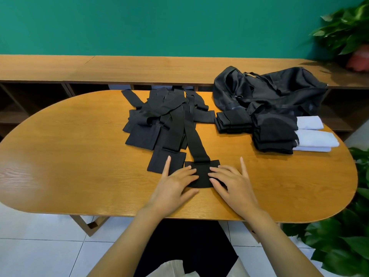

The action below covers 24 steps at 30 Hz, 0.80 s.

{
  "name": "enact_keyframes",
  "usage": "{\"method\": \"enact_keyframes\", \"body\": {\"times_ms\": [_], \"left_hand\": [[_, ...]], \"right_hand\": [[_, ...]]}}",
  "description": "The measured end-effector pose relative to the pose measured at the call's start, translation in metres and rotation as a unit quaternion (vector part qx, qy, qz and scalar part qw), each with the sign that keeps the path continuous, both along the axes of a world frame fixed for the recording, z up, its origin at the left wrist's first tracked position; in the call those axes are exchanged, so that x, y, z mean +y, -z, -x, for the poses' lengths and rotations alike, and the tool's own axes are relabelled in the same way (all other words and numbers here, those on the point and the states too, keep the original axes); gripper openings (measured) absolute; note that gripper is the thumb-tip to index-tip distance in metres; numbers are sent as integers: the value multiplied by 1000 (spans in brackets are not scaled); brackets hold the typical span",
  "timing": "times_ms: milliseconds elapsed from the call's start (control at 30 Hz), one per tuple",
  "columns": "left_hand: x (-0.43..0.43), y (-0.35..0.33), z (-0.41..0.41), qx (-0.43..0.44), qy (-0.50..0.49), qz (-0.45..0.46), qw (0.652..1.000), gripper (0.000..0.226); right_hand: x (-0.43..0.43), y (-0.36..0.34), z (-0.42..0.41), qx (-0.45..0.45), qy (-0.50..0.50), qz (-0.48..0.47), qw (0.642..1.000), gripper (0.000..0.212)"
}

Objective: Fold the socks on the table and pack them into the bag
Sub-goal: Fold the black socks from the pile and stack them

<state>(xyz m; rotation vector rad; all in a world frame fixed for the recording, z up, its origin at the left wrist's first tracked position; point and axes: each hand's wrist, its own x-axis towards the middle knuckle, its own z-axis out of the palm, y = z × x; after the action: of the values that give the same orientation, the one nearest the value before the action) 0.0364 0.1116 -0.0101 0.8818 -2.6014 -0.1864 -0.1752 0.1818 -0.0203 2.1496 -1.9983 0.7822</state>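
Both our hands are down flat on the long black knit sock [202,173], near the front edge of the oval wooden table [79,156]. Our left hand [175,181] has its fingers straight and spread, pressing the sock's doubled near end. Our right hand [229,181] mirrors it, fingertips almost meeting in the middle. The sock's leg runs away from us into the loose heap of unfolded black socks [159,116].

This looks like thin, limp, featherweight fabric. We judge it will flop open unless pinned and will slide easily on the smooth wood. Best hold, we reckon, is to pinch the doubled end at both corners.

Folded black sock stacks [273,134] and folded white socks [315,136] sit just beside the slumped black fabric bag [279,90], far right.
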Motion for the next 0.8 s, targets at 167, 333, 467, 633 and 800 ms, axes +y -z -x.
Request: {"method": "enact_keyframes", "body": {"times_ms": [167, 333, 467, 633, 800], "left_hand": [[2, 9, 2, 16, -11, 62, 998, 43], [1, 8, -2, 97, -45, 28, 994, 45], [2, 6, -2, 126, -49, 12, 991, 49], [1, 0, -4, 112, -55, -39, 991, 61], [-2, 2, -5, 89, -67, -35, 993, 34]], "right_hand": [[1, 0, 1, -25, -9, 1, 1000, 47], [2, -2, 2, -25, -23, 8, 999, 51], [0, -1, 3, -27, 2, 19, 999, 41], [2, -5, 2, -46, 20, 19, 999, 37], [3, -8, 0, -65, 24, 46, 997, 33]]}}
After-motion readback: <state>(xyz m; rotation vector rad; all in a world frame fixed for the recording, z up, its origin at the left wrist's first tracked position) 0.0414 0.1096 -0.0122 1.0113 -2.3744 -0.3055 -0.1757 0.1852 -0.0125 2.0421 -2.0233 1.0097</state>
